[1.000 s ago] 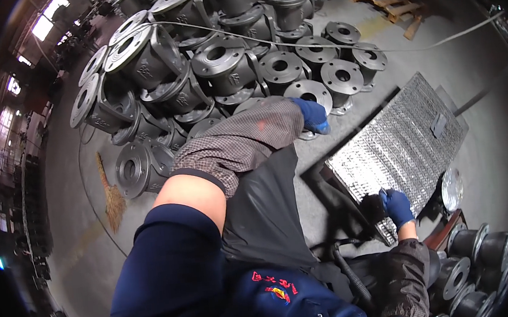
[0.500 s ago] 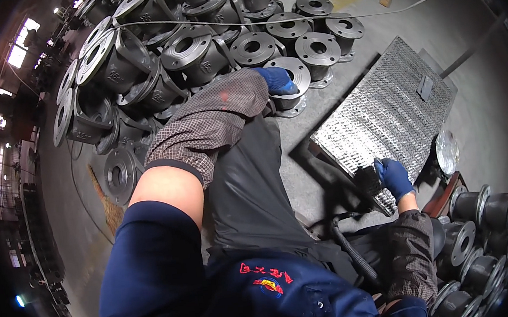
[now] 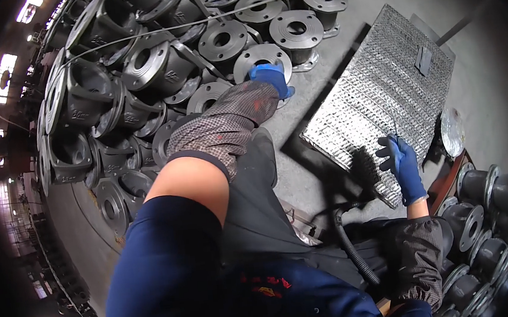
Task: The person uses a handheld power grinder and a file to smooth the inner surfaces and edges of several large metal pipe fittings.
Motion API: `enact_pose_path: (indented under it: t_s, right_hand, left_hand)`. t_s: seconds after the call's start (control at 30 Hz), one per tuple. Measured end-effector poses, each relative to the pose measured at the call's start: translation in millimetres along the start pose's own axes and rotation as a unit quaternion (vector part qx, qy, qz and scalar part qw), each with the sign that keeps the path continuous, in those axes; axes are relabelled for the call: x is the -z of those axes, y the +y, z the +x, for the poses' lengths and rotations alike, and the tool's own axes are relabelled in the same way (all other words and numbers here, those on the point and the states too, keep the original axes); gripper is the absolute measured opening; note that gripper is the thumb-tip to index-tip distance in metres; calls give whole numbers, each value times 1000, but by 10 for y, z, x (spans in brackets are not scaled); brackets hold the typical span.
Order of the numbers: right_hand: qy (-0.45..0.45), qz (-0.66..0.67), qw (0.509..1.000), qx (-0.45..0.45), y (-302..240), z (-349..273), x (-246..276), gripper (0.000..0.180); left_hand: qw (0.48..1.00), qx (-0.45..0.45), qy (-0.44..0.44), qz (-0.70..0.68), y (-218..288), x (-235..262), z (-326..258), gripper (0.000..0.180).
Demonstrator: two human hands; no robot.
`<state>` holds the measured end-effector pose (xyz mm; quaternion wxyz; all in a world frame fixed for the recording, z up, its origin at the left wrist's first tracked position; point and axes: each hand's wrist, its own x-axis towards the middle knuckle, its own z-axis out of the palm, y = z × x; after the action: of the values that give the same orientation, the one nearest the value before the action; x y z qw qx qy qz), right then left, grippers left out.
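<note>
My left hand, in a blue work glove, reaches forward and grips the rim of a grey flanged cast-iron valve body standing on the floor. Its fingers curl over the top flange at the bore, and the casting's lower part is hidden behind my glove and sleeve. On the right, my right hand, also gloved in blue, hovers over the near corner of a silvery, ridged foil-covered board. Nothing is in it, and its fingers are spread. A small dark grey flat piece lies on the board's far part.
Many similar castings crowd the floor ahead and to the left, some stacked. More flanged pieces are piled at the lower right. A pale cable crosses above the castings. A black corrugated hose runs beside my lap.
My right hand has opened from its closed pose and lifted off the foil-covered board. My left hand stays at the same casting, while the whole view has shifted a little.
</note>
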<state>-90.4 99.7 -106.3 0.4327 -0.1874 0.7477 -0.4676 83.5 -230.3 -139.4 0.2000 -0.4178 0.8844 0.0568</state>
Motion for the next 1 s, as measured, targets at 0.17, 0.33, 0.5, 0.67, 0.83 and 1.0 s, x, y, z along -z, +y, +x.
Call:
enact_pose_path:
  t_s: [0.17, 0.33, 0.5, 0.67, 0.83, 1.0]
  right_hand:
    - [-6, -37, 999, 17, -76, -119, 14, 33]
    - [-32, 9, 999, 25, -250, 69, -36, 36]
    - [-84, 14, 996, 5, -657, 346, -359, 39]
    - [-68, 71, 995, -4, -497, 938, -1005, 37]
    - [-74, -98, 991, 56, -271, 1492, -1425, 28]
    - [-42, -330, 934, 133, -323, 1639, -1724, 31]
  left_hand:
    - [997, 56, 53, 8, 111, -366, 229, 83]
    - [997, 1, 71, -8, 78, -392, 150, 86]
    - [985, -165, -30, 26, 235, -312, -313, 97]
    - [970, -164, 148, -100, -248, -98, 137, 43]
    - [988, -103, -43, -110, -568, -245, 418, 41]
    - [976, -72, -92, -185, -688, -377, 481, 46]
